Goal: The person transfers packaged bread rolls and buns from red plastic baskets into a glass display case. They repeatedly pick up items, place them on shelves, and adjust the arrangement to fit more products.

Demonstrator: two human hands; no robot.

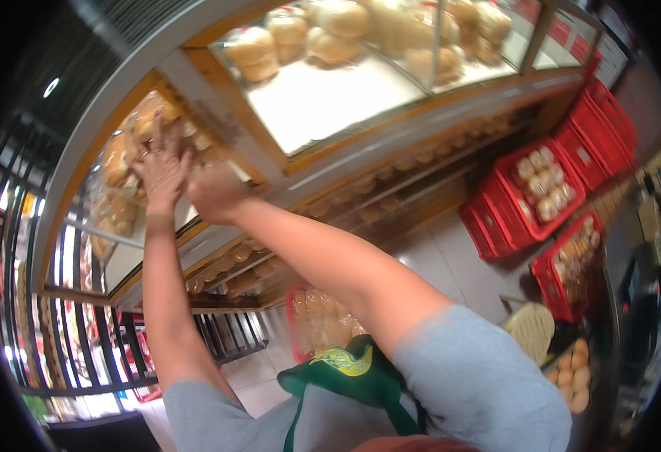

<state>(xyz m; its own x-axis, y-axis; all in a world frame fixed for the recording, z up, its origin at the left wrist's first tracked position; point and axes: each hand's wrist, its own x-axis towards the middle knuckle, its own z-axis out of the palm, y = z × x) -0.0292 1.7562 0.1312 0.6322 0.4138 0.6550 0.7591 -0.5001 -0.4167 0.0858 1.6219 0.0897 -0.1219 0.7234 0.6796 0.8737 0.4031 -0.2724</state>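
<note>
My left hand (162,172), with a thin band on its wrist, reaches into the left section of a wood-framed glass display case (278,177). Its fingers are spread over clear bags of bread (116,162), and whether it presses on them I cannot tell. Just to its right is my right hand (219,193), smeared by motion, with its fingers mostly hidden. More bagged bread (109,211) lies lower in that section, beside the left wrist. Behind the neighbouring pane, bagged round loaves (334,45) sit on a bright white shelf (330,102).
Lower racks of buns (372,211) run beneath the case. To the right stand stacked red crates (496,218), one with packed buns (545,181), and another red crate of bread (571,264). A pale stool (530,331) is near them. Black railings (82,339) stand left.
</note>
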